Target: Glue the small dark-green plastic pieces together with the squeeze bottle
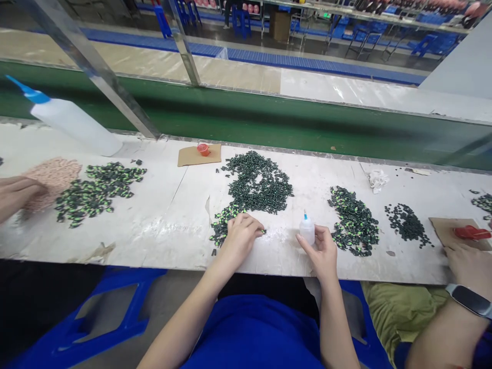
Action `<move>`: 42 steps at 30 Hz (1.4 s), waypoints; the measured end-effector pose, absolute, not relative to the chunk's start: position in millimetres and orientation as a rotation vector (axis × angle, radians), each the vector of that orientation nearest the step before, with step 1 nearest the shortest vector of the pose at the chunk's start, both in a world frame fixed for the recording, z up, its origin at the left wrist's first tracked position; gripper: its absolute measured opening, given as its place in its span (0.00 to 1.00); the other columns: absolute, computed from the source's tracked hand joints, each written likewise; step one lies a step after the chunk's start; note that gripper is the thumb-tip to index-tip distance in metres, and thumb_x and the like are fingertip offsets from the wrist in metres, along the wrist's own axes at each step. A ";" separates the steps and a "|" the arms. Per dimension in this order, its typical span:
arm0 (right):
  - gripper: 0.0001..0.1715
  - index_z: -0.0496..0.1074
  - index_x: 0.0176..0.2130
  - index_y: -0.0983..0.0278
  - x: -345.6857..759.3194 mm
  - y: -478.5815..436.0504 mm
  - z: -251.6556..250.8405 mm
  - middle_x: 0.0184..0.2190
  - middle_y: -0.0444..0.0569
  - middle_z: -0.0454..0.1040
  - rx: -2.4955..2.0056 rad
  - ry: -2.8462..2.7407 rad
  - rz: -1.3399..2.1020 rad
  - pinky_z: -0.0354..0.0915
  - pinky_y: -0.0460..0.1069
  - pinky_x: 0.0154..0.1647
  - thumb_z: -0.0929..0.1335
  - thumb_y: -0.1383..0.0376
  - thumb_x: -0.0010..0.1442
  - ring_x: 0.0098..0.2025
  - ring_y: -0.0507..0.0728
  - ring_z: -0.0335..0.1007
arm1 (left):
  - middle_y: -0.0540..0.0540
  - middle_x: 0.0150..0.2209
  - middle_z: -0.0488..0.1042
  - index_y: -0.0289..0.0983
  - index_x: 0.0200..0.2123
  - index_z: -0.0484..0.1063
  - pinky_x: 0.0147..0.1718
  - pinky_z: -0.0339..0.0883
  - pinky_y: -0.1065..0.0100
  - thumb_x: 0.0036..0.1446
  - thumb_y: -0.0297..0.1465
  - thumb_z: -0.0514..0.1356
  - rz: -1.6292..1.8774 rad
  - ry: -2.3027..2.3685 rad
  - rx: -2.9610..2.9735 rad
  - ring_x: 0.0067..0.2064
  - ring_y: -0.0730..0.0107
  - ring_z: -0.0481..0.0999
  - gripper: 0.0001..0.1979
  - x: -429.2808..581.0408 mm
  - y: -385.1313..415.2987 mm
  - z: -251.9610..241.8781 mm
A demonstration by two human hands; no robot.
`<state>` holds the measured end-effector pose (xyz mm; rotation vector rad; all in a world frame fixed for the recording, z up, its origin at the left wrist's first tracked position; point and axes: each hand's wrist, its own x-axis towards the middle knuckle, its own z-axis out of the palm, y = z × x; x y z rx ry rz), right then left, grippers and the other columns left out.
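My left hand (243, 233) is closed in a pinch on a small dark green piece (263, 232) just above the table. Under and beside its wrist lies a pile of dark pieces with yellow-green marks (220, 225). My right hand (325, 251) is wrapped round a small white squeeze bottle (307, 231), held upright with its thin tip pointing up. Behind my hands spreads a larger heap of plain dark green pieces (265, 192). To the right of the bottle is another pile of green-and-yellow pieces (353, 223).
A large white bottle with a blue nozzle (77, 123) leans at the left. Co-workers' hands work at a pink pile (57, 177) and near a red object on cardboard (442, 225). A red cup (203, 149) sits on cardboard; metal posts stand behind.
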<state>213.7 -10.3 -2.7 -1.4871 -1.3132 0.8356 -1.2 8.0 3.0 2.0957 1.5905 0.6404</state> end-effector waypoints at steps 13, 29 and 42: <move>0.13 0.72 0.25 0.64 210.8 -11.1 7.0 0.19 0.44 0.71 -1.425 -1.139 0.919 0.62 0.47 0.24 0.71 0.56 0.49 0.22 0.53 0.64 | 0.47 0.39 0.81 0.40 0.42 0.73 0.45 0.55 0.58 0.55 0.25 0.62 0.656 1.500 2.005 0.46 0.61 0.74 0.11 5.8 1.2 1.4; 0.16 0.69 0.22 0.65 201.2 -9.7 8.1 0.16 0.41 0.63 -1.555 -1.263 0.986 0.55 0.45 0.21 0.69 0.54 0.50 0.21 0.50 0.56 | 0.47 0.36 0.82 0.41 0.40 0.73 0.48 0.53 0.55 0.55 0.26 0.63 0.683 1.560 1.936 0.46 0.60 0.75 0.09 7.9 -0.2 -1.1; 0.16 0.69 0.23 0.64 200.6 -10.0 6.8 0.17 0.41 0.63 -1.567 -1.274 0.993 0.55 0.45 0.22 0.69 0.54 0.50 0.21 0.50 0.56 | 0.48 0.36 0.82 0.42 0.39 0.74 0.48 0.53 0.55 0.54 0.27 0.63 0.689 1.560 1.938 0.45 0.60 0.76 0.08 7.5 -0.2 -1.8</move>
